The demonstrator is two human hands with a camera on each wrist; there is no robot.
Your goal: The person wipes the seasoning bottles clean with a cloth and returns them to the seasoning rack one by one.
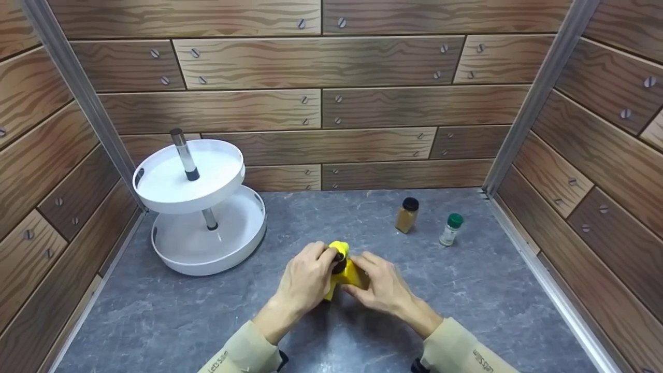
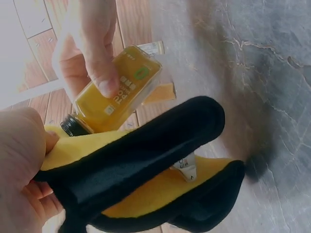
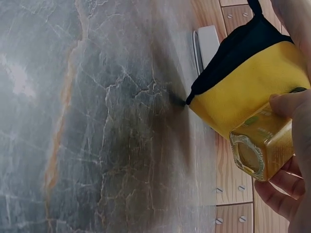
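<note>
My left hand [image 1: 306,277] grips a folded yellow cloth [image 2: 95,148] with wide black edging and a small white tag; a black loop shows at its corner in the right wrist view. Between the thumb and fingers of my right hand [image 1: 382,285] is a clear square spice jar [image 2: 131,87] with yellow contents and a black cap. The jar is tilted, its cap end against the yellow cloth and its base [image 3: 247,156] turned toward the right wrist camera. Both hands meet close together above the grey tabletop, near the middle front.
At the left stands a white two-tier round tray [image 1: 248,254] with a central post. A brown-filled jar with a black lid [image 1: 406,217] and a smaller green-capped jar [image 1: 449,233] stand toward the back right. Wood-patterned walls [image 1: 321,111] enclose the grey marbled table [image 1: 181,321].
</note>
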